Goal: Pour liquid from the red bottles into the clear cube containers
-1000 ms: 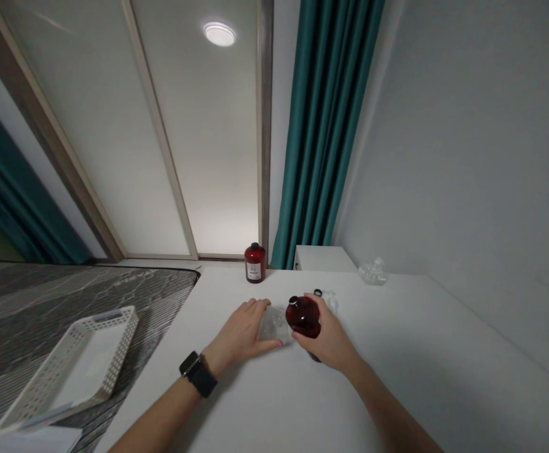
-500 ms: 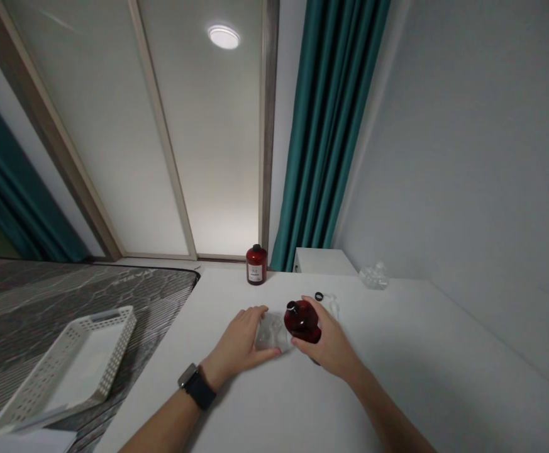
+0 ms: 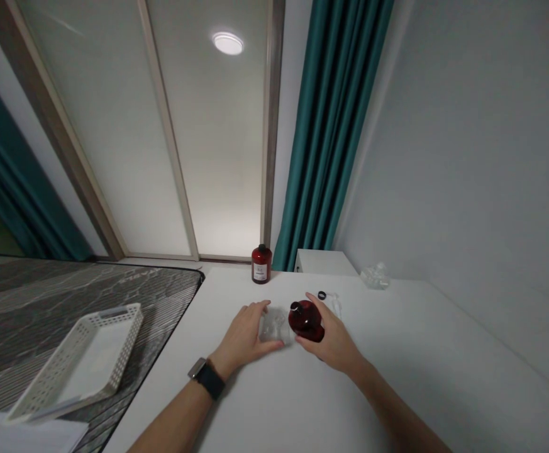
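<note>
My right hand (image 3: 334, 345) is wrapped around a dark red bottle (image 3: 306, 322), which leans with its uncapped neck toward the left. Beside it, a clear see-through container (image 3: 273, 324) stands on the white table (image 3: 274, 402), with the thumb and fingers of my left hand (image 3: 243, 336) curved around its left side. The neck of the red bottle is close to the container's right side; whether they touch I cannot tell, nor can I make out any liquid. Behind my right hand lie a small black ring-shaped cap (image 3: 322, 295) and a clear piece (image 3: 335, 303), partly hidden.
A second red bottle (image 3: 261, 265), capped and labelled, stands at the table's far edge. Some clear crumpled plastic (image 3: 375, 276) is at the back right by the wall. To the left, lower than the table, sit a white perforated basket (image 3: 130, 340) and white sheets (image 3: 29, 431).
The camera view has shifted slightly, so the whole scene sits a little further right. Both hands keep their hold, and the red bottle stays tilted beside the clear container.
</note>
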A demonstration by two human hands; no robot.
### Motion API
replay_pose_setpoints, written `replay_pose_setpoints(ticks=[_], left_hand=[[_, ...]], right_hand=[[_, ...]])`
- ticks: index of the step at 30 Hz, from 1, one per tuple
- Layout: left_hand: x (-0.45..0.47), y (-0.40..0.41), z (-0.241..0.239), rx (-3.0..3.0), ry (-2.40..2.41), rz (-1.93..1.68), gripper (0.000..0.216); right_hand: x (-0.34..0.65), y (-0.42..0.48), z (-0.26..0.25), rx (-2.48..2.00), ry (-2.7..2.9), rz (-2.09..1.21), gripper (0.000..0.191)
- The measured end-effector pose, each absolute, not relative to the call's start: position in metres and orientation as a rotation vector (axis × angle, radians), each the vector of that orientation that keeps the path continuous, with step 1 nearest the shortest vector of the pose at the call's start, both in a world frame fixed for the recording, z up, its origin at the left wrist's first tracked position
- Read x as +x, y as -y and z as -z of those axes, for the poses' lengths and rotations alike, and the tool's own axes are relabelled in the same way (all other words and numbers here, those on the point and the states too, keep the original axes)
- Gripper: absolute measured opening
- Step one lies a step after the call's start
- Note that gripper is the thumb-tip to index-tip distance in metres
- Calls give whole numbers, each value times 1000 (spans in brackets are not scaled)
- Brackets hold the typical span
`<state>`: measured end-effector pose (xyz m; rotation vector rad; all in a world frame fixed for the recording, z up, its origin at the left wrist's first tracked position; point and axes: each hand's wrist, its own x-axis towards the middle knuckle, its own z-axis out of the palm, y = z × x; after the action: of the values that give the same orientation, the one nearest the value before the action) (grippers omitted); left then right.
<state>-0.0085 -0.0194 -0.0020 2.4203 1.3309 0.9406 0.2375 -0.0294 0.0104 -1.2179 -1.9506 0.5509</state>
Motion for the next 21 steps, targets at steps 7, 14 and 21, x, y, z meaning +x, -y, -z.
replay_pose_setpoints(ticks=[7, 14, 21], left_hand=[[-9, 20, -2, 2487, -1247, -891, 76], [-9, 22, -2, 2445, -1220, -830, 82], [-7, 24, 0, 2398, -1172, -769, 81]], right_hand=[[244, 32, -19, -1233, 2097, -477, 88], [251, 39, -25, -1281, 2203, -460, 92], [254, 44, -27, -1328, 2235, -468, 81]])
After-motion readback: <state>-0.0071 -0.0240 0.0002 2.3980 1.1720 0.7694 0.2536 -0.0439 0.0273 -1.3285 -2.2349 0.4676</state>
